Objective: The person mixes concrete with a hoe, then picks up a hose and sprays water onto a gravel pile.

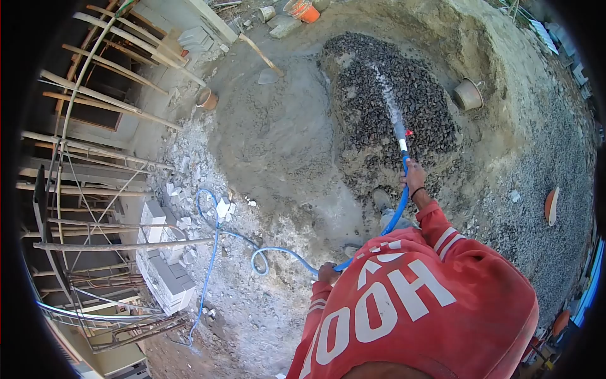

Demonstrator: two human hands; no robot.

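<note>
My right hand is closed around a blue hose just behind its white nozzle, which has a red valve handle. A stream of water shoots from the nozzle onto a heap of dark wet gravel. Lower down, my left hand grips the same hose near my body. From there the hose loops across the pale, rubble-strewn ground to the left. Left of the gravel spreads a wet grey mass of mortar or concrete, with a shovel stuck in it.
A bucket lies on its side right of the gravel. Another bucket stands at the left, and an orange one is at the back. Stacked blocks and wooden poles line the left side. Loose gravel covers the right.
</note>
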